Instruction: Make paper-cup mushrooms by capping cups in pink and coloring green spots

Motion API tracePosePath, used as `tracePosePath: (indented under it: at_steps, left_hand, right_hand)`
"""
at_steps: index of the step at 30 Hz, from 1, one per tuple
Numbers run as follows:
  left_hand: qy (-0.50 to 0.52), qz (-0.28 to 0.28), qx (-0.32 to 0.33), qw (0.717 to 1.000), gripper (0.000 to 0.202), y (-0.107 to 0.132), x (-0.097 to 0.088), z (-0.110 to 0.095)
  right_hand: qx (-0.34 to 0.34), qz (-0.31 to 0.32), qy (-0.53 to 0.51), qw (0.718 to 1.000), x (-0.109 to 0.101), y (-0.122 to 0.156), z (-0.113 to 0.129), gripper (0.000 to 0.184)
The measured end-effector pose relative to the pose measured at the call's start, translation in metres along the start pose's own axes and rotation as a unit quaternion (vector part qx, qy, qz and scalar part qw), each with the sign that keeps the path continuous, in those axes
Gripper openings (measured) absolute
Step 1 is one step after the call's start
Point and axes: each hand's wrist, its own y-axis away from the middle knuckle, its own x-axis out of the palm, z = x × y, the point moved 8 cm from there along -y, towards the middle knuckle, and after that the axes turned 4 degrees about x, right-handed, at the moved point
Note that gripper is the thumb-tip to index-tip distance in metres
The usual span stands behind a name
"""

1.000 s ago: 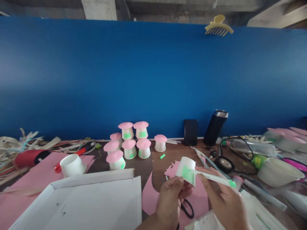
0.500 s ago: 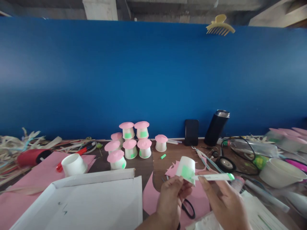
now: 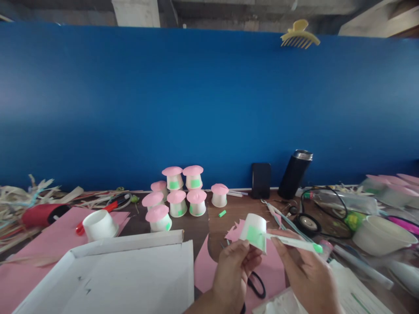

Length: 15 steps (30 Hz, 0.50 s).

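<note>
My left hand (image 3: 234, 272) pinches a small white paper cup (image 3: 254, 231), held upside down with a green patch on its side. My right hand (image 3: 306, 272) grips a white marker with a green end (image 3: 296, 243), its tip touching the green patch on the cup. Both hands hover over a pink paper sheet (image 3: 204, 266) and black-handled scissors (image 3: 255, 284) near the table's front.
Several pink-capped white cups (image 3: 178, 194) are stacked at the middle back. A plain white cup (image 3: 99, 225), a white cardboard tray (image 3: 114, 279), a red tool (image 3: 42, 214), a phone (image 3: 261, 180), a black flask (image 3: 293, 173), cables and a white bowl (image 3: 381, 235) surround the hands.
The marker's far end rose and then dropped again while its tip stayed on the cup's green patch. The cup barely moved.
</note>
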Motion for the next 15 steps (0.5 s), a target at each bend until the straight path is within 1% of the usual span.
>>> tracePosePath:
  at_steps: [2, 6, 9, 12, 15]
  left_hand:
    - [-0.001, -0.005, -0.002, 1.0, 0.023, 0.0003, 0.0, 0.0001]
    - [0.005, -0.006, -0.007, 1.0, 0.023, 0.0007, 0.0007, 0.0004]
    - [0.007, -0.008, -0.007, 1.0, 0.022, 0.0006, -0.0006, 0.0005]
    - [0.011, -0.005, -0.008, 1.0, 0.021, 0.0005, -0.0009, 0.0013]
    - [0.012, -0.005, -0.011, 1.0, 0.022, 0.0006, -0.0007, 0.0022]
  right_hand:
    - [0.001, -0.002, 0.003, 1.0, -0.0007, -0.0009, 0.0007, 0.022]
    - [0.035, 0.012, 0.021, 0.999, 0.0003, -0.0016, -0.0018, 0.024]
    - [0.02, 0.006, 0.007, 1.0, -0.0003, -0.0024, 0.0011, 0.025]
    - [-0.004, 0.02, -0.02, 1.0, 0.0024, -0.0029, 0.0042, 0.025]
    - [0.018, 0.02, -0.008, 1.0, 0.0022, -0.0025, 0.0011, 0.025]
